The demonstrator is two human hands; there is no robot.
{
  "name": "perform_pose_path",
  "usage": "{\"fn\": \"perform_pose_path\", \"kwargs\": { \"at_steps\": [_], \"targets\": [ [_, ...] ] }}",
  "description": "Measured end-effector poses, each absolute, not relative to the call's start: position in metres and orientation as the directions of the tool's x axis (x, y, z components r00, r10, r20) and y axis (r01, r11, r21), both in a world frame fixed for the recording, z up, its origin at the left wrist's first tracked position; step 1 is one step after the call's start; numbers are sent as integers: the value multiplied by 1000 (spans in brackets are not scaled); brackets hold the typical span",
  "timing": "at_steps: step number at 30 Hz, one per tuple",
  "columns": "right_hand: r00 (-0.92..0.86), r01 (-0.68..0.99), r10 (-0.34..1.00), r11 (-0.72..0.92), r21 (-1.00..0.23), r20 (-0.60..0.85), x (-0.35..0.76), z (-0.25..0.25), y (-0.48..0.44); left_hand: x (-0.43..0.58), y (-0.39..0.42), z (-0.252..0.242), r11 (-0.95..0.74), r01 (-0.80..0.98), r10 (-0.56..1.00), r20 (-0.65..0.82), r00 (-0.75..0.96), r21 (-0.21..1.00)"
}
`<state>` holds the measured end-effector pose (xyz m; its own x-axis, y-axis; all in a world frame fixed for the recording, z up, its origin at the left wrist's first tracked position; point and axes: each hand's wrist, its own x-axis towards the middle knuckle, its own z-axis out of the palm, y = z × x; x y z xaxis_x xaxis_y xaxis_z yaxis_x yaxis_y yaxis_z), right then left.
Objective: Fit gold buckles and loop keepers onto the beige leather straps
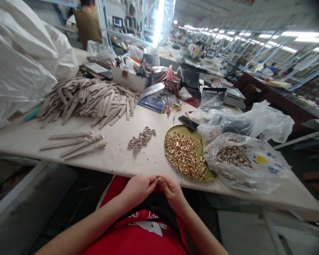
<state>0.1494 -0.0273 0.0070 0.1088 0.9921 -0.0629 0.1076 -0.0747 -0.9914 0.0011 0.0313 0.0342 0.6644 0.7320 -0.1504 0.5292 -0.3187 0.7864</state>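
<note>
At the table's front edge, my left hand (pixel 139 186) and my right hand (pixel 172 193) meet, both closed in a pinch. Between their fingertips is a small pale piece (pixel 158 179), mostly covered by the fingers; its kind is too small to make out. Right of my hands stands a round gold tray (pixel 209 174) with a heap of gold buckles (pixel 184 154). Small grey-beige strap loops (pixel 140 139) lie in a loose group beyond my hands. Several beige straps with gold buckles (pixel 79 144) rest on the left.
A big pile of beige straps (pixel 87 99) covers the back left, beside a white sack (pixel 21 53). A clear bag of loops (pixel 236 159) lies right of the tray. Behind are a dark phone (pixel 188 122), a blue packet (pixel 152 103) and a white box (pixel 129 79).
</note>
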Motion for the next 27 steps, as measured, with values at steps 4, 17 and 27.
{"fn": "perform_pose_path", "kwargs": {
  "at_steps": [4, 17, 27],
  "targets": [
    [111, -72, 977, -172, -982, -180, 144, 6, -28, 7, 25, 30, -206, 425, 762, -128, 635, 881],
    [167, -629, 905, -208, -749, -392, 126, 8, -29, 13, 18, 25, -151, 383, 834, -90, 544, 911],
    [58, -830, 888, -211, -517, -455, 119, 4, -23, 10, 18, 15, -168, 390, 844, -72, 532, 905]
  ]
}}
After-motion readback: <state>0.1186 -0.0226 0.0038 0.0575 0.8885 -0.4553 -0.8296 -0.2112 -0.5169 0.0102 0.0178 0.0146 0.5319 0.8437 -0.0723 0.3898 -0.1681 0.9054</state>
